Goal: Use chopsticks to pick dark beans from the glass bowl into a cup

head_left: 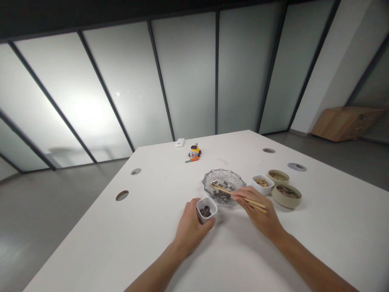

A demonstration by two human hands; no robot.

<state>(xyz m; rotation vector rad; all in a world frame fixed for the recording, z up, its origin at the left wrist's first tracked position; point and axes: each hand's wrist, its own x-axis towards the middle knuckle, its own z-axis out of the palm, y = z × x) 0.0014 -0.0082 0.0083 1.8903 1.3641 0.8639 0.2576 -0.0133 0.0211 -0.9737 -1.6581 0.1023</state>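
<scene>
My left hand (194, 225) is wrapped round a small white square bowl (212, 202), tilted a little. Several dark brown bean-like pieces (206, 211) lie inside it. A pair of wooden chopsticks (253, 203) is gripped in my right hand (258, 211). Their tips reach down into a clear scalloped glass bowl (241, 181), which holds many more of the dark pieces (221, 196). Whether the tips pinch a piece is too small to tell. The white bowl is just left of and nearer than the glass bowl.
Right of the glass bowl stand a white square dish (266, 189) of pale brown pieces and two beige round bowls (284, 201), the nearer with dark flat pieces. Farther back are a toy truck (195, 151), an orange-handled screwdriver (193, 159) and a white device (180, 142). The white table (152, 211) has round holes.
</scene>
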